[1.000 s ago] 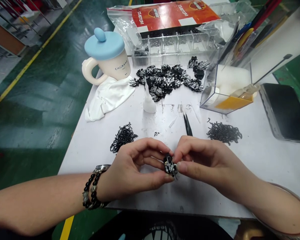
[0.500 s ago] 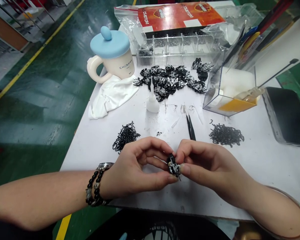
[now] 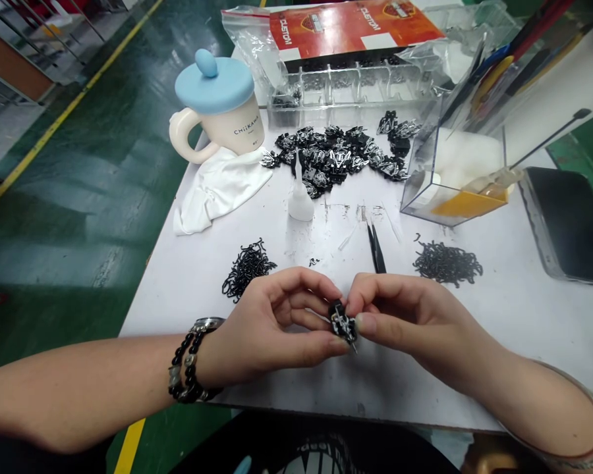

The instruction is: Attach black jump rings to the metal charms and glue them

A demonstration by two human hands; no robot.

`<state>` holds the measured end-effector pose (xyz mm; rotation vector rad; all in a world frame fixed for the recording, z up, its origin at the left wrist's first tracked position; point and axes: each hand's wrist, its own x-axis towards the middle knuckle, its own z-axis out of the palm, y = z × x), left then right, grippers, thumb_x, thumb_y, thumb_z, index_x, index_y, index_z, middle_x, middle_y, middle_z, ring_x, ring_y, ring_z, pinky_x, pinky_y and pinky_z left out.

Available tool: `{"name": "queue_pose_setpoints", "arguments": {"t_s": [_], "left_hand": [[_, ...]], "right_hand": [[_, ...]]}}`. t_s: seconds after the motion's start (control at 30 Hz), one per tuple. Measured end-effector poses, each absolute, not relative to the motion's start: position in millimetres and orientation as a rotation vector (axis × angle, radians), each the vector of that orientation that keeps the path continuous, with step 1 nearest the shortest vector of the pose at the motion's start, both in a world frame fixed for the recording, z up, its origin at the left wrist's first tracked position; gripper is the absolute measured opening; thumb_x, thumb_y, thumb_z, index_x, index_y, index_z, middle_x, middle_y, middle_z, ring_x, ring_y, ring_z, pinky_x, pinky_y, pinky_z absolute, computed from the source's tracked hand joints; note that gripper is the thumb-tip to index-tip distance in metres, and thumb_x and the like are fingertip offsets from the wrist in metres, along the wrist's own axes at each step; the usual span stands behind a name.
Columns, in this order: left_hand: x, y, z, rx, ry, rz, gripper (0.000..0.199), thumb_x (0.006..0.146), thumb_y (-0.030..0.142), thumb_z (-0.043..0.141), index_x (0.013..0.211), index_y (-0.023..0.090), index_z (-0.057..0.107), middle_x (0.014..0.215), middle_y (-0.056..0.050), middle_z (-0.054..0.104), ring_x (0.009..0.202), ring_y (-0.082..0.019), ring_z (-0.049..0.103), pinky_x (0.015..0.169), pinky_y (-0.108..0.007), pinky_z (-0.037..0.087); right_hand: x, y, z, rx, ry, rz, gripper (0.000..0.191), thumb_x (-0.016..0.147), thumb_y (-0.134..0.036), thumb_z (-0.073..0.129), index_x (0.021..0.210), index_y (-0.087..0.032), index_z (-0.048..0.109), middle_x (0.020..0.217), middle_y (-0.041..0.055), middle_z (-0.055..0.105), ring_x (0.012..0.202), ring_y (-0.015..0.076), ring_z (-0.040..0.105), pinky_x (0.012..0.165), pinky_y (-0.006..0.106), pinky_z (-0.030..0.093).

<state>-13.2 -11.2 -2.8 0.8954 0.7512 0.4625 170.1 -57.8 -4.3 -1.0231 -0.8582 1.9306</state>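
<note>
Between my two hands, near the table's front edge, is a small black and silver part (image 3: 343, 322). My left hand (image 3: 281, 326) grips it from the left with thumb and fingers. The thumb and index finger of my right hand (image 3: 408, 319) pinch its right side. Just beyond the hands lie black tweezers (image 3: 376, 249). A pile of small black curved pieces (image 3: 248, 270) is by my left hand, and a similar pile (image 3: 447, 262) lies beyond my right. Farther back is a heap of black and silver parts (image 3: 333, 158).
A white nozzle bottle (image 3: 301, 201) stands before the heap. At the back left are a lidded mug (image 3: 234, 125) and white cloth (image 3: 222, 187). A divided clear tray (image 3: 346, 115) spans the back. Right are a clear tool holder (image 3: 454, 207) and a dark flat device (image 3: 573, 224).
The held part has tilted slightly, and my right thumb sits a little higher against it. Both hands still grip it. The whole view has shifted slightly.
</note>
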Motion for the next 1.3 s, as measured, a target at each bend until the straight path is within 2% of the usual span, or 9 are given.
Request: {"name": "queue_pose_setpoints", "arguments": {"t_s": [0.17,0.43,0.63,0.77,0.93,1.1,1.3], "left_hand": [[-14,-11,-5,0.858,0.737,0.456,0.032,0.063,0.007,0.077,0.09,0.013,0.061,0.074,0.0,0.07,0.066,-0.007,0.066,0.061,-0.009,0.052],[-15,-10,-7,0.882,0.72,0.449,0.032,0.065,0.009,0.077,0.093,0.014,0.061,0.081,-0.003,0.07,0.073,-0.01,0.067,0.068,-0.014,0.054],[-18,-5,-12,0.898,0.695,0.427,0.032,0.066,0.011,0.077,0.093,0.014,0.061,0.083,-0.004,0.07,0.076,-0.012,0.068,0.07,-0.016,0.055],[-17,-6,-10,0.874,0.672,0.408,0.032,0.066,0.007,0.076,0.093,0.015,0.061,0.083,-0.001,0.071,0.074,-0.01,0.068,0.068,-0.013,0.054],[-15,-9,-7,0.875,0.73,0.458,0.031,0.066,0.007,0.076,0.092,0.014,0.062,0.079,0.0,0.07,0.071,-0.008,0.067,0.067,-0.01,0.053],[-19,-7,-12,0.918,0.673,0.407,0.035,0.066,0.005,0.076,0.096,0.015,0.061,0.089,-0.003,0.07,0.08,-0.012,0.068,0.074,-0.016,0.056],[-20,-6,-14,0.925,0.666,0.407,0.034,0.067,0.005,0.075,0.096,0.017,0.062,0.09,-0.001,0.07,0.081,-0.011,0.068,0.074,-0.015,0.055]], "right_hand": [[170,-58,-6,-1.008,-0.787,1.945,0.006,0.079,-0.014,0.065,0.079,-0.02,0.066,0.075,-0.0038,0.061,0.074,0.0026,0.057,0.068,0.009,0.045],[169,-59,-5,-1.102,-0.918,1.813,0.003,0.078,-0.017,0.066,0.077,-0.02,0.065,0.075,-0.0033,0.063,0.072,0.0048,0.057,0.066,0.014,0.046],[169,-63,-3,-1.351,-1.315,1.374,0.007,0.08,-0.026,0.064,0.076,-0.021,0.064,0.07,-0.0025,0.059,0.064,0.0066,0.052,0.058,0.019,0.042],[172,-64,-1,-1.367,-1.595,1.06,0.004,0.082,-0.021,0.061,0.078,-0.022,0.062,0.071,-0.0025,0.057,0.065,0.0061,0.051,0.057,0.019,0.04],[174,-64,2,-1.36,-1.761,0.843,0.006,0.079,-0.014,0.059,0.079,-0.02,0.062,0.069,-0.0005,0.055,0.066,0.0079,0.052,0.057,0.021,0.041],[169,-64,3,-1.379,-1.682,0.838,0.008,0.076,-0.013,0.06,0.072,-0.019,0.063,0.061,-0.0012,0.053,0.058,0.0081,0.049,0.052,0.021,0.039],[164,-68,1,-1.453,-1.572,0.902,0.008,0.075,-0.015,0.061,0.068,-0.018,0.063,0.057,-0.0024,0.051,0.054,0.0064,0.047,0.048,0.02,0.036]]}}
